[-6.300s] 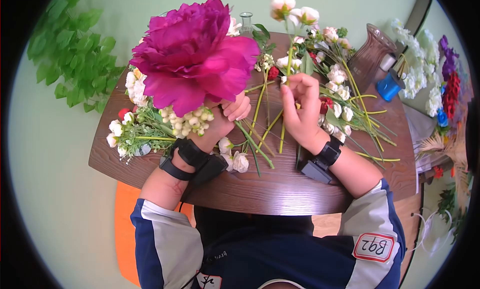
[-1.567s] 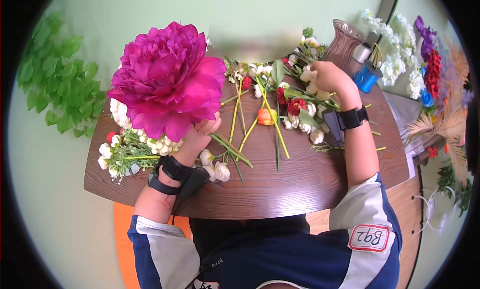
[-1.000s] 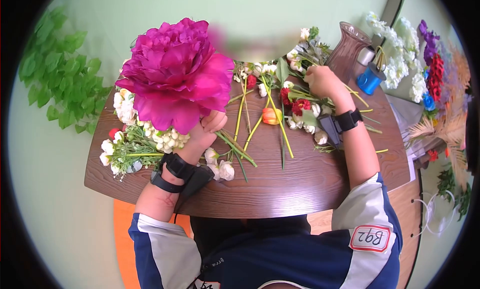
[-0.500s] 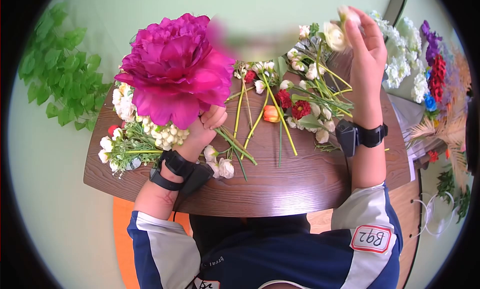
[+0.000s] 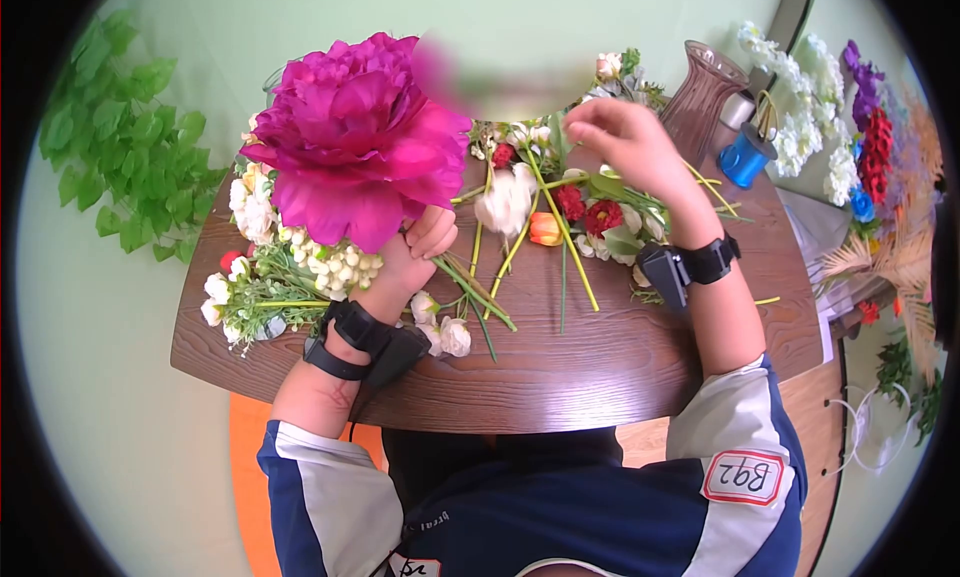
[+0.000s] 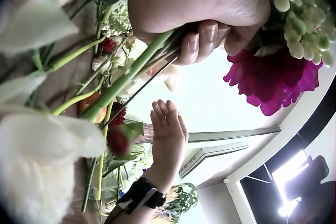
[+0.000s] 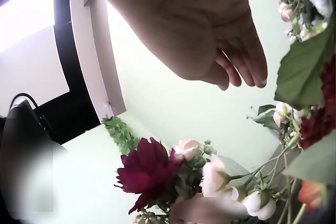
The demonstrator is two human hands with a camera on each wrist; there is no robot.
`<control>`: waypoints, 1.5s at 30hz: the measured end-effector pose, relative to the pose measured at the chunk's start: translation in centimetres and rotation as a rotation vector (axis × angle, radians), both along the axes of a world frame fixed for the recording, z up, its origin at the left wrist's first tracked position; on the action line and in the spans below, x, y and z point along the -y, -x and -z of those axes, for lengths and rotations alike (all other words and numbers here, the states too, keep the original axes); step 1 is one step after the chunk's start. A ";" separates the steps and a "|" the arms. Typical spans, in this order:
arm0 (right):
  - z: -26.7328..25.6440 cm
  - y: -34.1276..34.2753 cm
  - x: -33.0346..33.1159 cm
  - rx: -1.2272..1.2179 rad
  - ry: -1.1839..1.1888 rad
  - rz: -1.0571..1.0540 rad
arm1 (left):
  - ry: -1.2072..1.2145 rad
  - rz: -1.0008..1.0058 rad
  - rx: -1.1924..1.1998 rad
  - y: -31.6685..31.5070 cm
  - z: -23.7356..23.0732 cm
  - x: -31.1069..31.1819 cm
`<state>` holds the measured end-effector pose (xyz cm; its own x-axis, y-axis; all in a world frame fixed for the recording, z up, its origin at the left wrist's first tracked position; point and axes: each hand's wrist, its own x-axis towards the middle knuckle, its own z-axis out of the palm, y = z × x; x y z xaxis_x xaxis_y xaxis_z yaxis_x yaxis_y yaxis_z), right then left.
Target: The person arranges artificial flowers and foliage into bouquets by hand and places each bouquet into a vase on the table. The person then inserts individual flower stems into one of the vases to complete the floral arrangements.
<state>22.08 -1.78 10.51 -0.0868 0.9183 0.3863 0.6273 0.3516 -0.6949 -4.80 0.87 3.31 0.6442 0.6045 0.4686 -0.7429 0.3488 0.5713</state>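
Observation:
My left hand (image 5: pixel 428 235) grips a bunch of green stems (image 6: pixel 128 77) below a large magenta peony (image 5: pixel 365 142) and a cluster of cream berries (image 5: pixel 335 262). In the left wrist view, the fingers curl round these stems. My right hand (image 5: pixel 625 142) is over the right part of the table, its fingers extended and holding nothing, as the right wrist view also shows. Left of it, a white rose (image 5: pixel 503 199) appears blurred over the loose stems, apart from the fingers. Below the right hand lie red flowers (image 5: pixel 603 217) and an orange tulip (image 5: pixel 545 229).
A ribbed glass vase (image 5: pixel 703 92) and a blue spool (image 5: pixel 745 157) stand at the back right of the brown table (image 5: pixel 480 387). White roses (image 5: pixel 452 337) lie near the left wrist, and a leafy bunch (image 5: pixel 265 297) on the left. Leaves (image 5: pixel 125 142) hang on the wall.
The right hand took up a white rose at the back right and raised it. It has since swung left and down and opened, with the rose now away from it. The left hand keeps its grip.

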 end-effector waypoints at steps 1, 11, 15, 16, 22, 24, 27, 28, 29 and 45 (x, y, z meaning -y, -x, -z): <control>0.7 0.5 -0.1 0.025 0.007 -0.068 | 0.014 -0.006 -0.008 0.0 0.0 0.0; 7.1 1.8 -2.4 0.212 0.207 0.011 | 0.031 0.010 -0.009 -0.1 -0.1 0.1; 6.4 1.9 -2.5 0.046 0.389 -0.069 | 0.064 0.011 0.003 -0.2 -0.1 0.3; 6.4 1.9 -2.5 -0.120 0.347 -0.045 | 0.046 0.007 -0.005 -0.2 -0.2 0.2; 2.6 1.8 -1.4 -0.533 -0.125 0.075 | 0.043 -0.011 -0.032 0.0 -0.3 0.2; 1.2 1.0 -0.8 -0.550 -0.365 0.121 | 0.061 -0.019 -0.034 -0.1 -0.4 0.3; -1.0 -0.1 0.4 -0.551 -0.779 0.211 | 0.042 -0.032 -0.029 -0.2 -0.5 0.4; -1.8 0.0 1.2 -0.573 -0.854 0.232 | 0.074 -0.059 -0.042 -0.3 -0.5 0.4; -2.4 -0.2 1.7 -0.529 -0.939 0.209 | 0.107 -0.086 -0.054 -0.3 -0.5 0.4; 1.0 6.6 3.6 0.540 -0.746 -0.375 | 0.471 -0.311 -0.177 0.4 5.2 -2.2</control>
